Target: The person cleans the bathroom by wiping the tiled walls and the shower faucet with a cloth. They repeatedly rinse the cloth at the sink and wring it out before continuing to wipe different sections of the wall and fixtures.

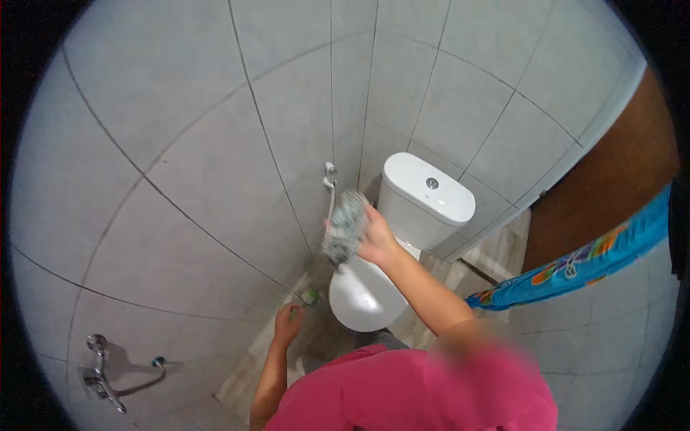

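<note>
My right hand (375, 235) is raised over the toilet and closed round a bunched grey-and-white rag (346, 228). The rag looks shaggy and a little blurred, and it hides part of my fingers. Below it is the white toilet lid (363, 298), which is down. Lower and to the left, my left hand (290, 320) hangs near the tiled wall with its fingers loosely bent and apart. I see nothing in it. Just past its fingertips is a small green-and-white thing (310, 296) by the foot of the wall, too small to name.
Behind the lid stands the white cistern (429, 188) with a round push button. A hand sprayer (330, 174) hangs on the wall beside it. At lower left a chrome tap (100, 373) juts out. A blue patterned cloth (575, 258) hangs at right before a brown door (611, 172).
</note>
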Motion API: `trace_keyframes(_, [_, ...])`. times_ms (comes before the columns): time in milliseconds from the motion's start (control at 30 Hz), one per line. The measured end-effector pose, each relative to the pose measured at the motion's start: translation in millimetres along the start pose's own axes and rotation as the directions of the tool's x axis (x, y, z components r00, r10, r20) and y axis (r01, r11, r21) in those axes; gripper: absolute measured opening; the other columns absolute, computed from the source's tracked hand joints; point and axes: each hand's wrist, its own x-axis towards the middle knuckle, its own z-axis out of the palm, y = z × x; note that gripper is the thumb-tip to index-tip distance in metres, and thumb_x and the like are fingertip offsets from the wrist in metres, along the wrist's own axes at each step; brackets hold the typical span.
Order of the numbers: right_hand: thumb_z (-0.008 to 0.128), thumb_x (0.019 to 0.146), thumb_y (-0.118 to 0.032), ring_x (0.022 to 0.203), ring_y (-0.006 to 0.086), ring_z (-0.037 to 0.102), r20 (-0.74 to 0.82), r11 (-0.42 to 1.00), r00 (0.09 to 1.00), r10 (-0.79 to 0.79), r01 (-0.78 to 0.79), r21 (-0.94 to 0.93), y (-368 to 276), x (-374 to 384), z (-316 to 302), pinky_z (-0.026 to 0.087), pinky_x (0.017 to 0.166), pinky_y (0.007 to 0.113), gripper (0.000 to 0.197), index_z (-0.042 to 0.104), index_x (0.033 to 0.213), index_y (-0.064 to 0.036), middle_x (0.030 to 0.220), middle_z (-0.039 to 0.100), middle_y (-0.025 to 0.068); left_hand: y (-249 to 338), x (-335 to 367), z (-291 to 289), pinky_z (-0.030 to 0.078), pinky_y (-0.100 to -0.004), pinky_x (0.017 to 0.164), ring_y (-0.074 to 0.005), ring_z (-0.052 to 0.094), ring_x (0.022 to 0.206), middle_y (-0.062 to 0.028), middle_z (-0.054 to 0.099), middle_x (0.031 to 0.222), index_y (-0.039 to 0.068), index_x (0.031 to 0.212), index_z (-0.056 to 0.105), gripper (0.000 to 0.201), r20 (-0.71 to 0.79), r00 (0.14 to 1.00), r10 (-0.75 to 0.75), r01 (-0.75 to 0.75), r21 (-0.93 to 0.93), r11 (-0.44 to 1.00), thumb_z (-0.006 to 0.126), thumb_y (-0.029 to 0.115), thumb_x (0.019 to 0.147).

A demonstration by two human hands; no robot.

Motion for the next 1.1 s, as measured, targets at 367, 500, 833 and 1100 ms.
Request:
trace_keyframes(367, [0.032, 0.088, -0.039, 0.094, 0.0275, 0.052, -0.652, 0.972, 0.723, -0.227, 0.131, -0.193, -152.3, -179.4, -146.7, 0.037, 0.087, 0.043, 0.04, 0.051, 0.102, -0.0073, 0.097, 0.057, 0.0085, -233.6, 24.7, 277.7, 0.036, -0.0339, 0.089, -0.0269, 0.048, 0.104, -0.0172, 0.05, 0.113, 0.001, 0.109, 0.052, 0.043, 0.189, 0.786, -0.589, 0.585, 0.08, 0.807, 0.051, 0.031, 0.078])
trace_keyframes(500, [0.031, 0.088, -0.038, 0.091, 0.0289, 0.052, -0.718, 0.961, 0.645, -0.263, 0.107, -0.256, -175.6, -227.3, -185.7, 0.039, 0.085, 0.044, 0.038, 0.053, 0.097, -0.0081, 0.096, 0.057, 0.0096, -230.6, 22.1, 318.3, 0.035, -0.0338, 0.091, -0.0267, 0.047, 0.106, -0.0173, 0.049, 0.116, 0.001, 0.112, 0.049, 0.046, 0.251, 0.581, -0.774, 0.814, -0.208, 0.543, 0.051, 0.03, 0.077])
trace_keyframes(833, [0.032, 0.088, -0.037, 0.089, 0.0299, 0.053, -0.723, 0.96, 0.643, -0.254, 0.077, -0.269, -168.6, -272.9, -205.5, 0.041, 0.083, 0.043, 0.039, 0.051, 0.1, -0.0044, 0.094, 0.056, 0.0128, -214.5, 20.4, 351.9, 0.035, -0.0345, 0.09, -0.0263, 0.046, 0.106, -0.0163, 0.047, 0.116, 0.0, 0.115, 0.044, 0.048, 0.228, 0.466, -0.855, 0.817, -0.483, 0.317, 0.052, 0.026, 0.075])
trace_keyframes(1100, [0.032, 0.087, -0.036, 0.09, 0.0301, 0.053, -0.713, 0.961, 0.653, -0.256, 0.093, -0.26, -121.7, -289.1, -232.5, 0.04, 0.084, 0.042, 0.039, 0.052, 0.101, -0.0054, 0.096, 0.056, 0.012, -235.5, 19.1, 370.0, 0.035, -0.035, 0.089, -0.026, 0.045, 0.106, -0.0156, 0.046, 0.116, -0.001, 0.118, 0.039, 0.052, 0.162, 0.426, -0.89, 0.737, -0.632, 0.238, 0.053, 0.022, 0.074])
